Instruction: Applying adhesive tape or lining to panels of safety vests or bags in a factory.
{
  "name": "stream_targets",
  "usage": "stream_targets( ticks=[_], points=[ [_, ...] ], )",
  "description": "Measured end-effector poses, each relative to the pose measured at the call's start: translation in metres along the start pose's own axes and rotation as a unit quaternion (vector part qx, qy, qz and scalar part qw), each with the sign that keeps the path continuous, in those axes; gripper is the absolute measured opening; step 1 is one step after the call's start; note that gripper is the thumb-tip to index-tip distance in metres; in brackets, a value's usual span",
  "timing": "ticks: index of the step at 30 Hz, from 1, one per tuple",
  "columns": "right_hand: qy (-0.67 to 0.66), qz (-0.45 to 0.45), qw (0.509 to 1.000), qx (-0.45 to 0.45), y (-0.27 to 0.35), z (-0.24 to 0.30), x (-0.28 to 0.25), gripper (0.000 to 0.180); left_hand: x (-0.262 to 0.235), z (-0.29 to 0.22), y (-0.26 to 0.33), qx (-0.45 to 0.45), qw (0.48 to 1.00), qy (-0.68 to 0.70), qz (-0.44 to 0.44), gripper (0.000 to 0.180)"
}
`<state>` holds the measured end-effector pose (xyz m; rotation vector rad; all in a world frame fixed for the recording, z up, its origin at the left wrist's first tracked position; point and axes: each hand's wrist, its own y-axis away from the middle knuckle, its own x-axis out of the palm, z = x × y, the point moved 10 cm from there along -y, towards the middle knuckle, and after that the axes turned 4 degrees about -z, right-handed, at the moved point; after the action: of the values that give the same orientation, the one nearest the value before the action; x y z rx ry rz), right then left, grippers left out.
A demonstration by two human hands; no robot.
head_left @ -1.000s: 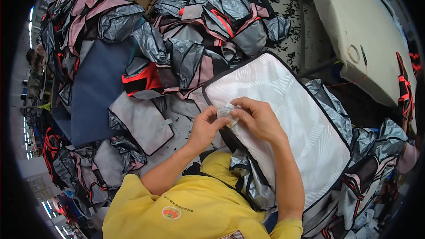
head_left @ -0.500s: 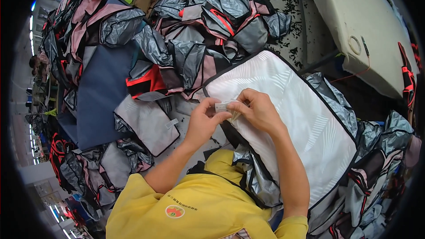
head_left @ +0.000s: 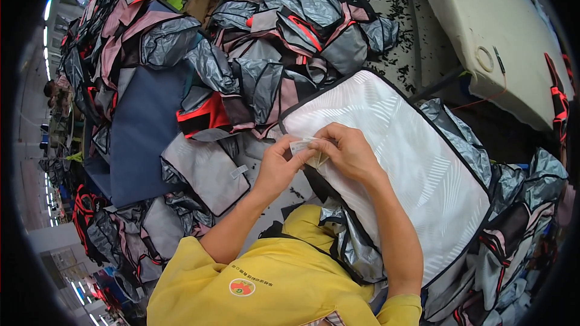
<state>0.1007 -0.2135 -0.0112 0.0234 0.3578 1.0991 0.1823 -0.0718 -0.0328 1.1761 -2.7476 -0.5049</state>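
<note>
Between my two hands is a small white label (head_left: 298,146), pinched near the far left corner of a large white panel. My left hand (head_left: 280,160) grips the label's left side between thumb and fingers. My right hand (head_left: 348,152) pinches its right side, with some pale slips showing under the fingers. The white patterned panel (head_left: 399,175), edged in black binding, slants from in front of me to the right, under my right hand and forearm. Silvery lining (head_left: 356,241) shows along its near edge, by my lap.
Heaps of grey, pink and silver sewn pieces (head_left: 260,78) lie ahead and left. A smaller light panel with a tag (head_left: 205,172) rests left of my arm, beside a dark blue board (head_left: 145,139). A cream-covered table (head_left: 483,42) stands far right, with more silvery pieces (head_left: 538,175) below.
Both hands stay over the panel's corner, the label tilting slightly between my fingers. The whole view has shifted a little.
</note>
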Motion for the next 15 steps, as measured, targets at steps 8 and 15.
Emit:
stream_targets(
  ticks=[8,15],
  points=[
    [-0.015,-0.009,0.999,0.032,0.002,-0.005,0.000,0.028,0.002,-0.002,0.000,0.006,1.000,-0.010,0.013,0.018],
    [-0.106,0.005,0.993,0.052,0.007,-0.027,-0.002,0.019,-0.009,0.011,0.005,-0.025,1.000,0.006,-0.004,0.018]
  ],
)
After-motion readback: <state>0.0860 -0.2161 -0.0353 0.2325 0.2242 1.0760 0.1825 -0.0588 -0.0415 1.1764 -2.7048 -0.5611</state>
